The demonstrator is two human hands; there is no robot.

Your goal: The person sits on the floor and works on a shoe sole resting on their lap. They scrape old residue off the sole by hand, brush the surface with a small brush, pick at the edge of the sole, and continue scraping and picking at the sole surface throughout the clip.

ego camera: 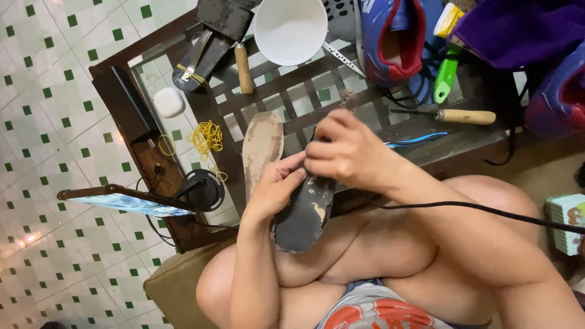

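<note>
Left hand (274, 186) and right hand (344, 152) gripping dark insole (304, 216), tan insole (262, 143) beside

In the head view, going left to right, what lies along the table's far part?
White oval case → wooden handle → white bowl → blue and red shoe → green-handled tool → purple cloth.

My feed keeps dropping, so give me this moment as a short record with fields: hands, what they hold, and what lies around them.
left hand: left hand cups the dark insole from below
right hand: right hand pinches the insole's upper end with its fingers
insole state: dark, with pale worn patches, held above the lap
beside it: tan insole lying on the wooden lattice table
on table: white bowl, blue and red shoe, wooden-handled tool, yellow rubber bands
</note>
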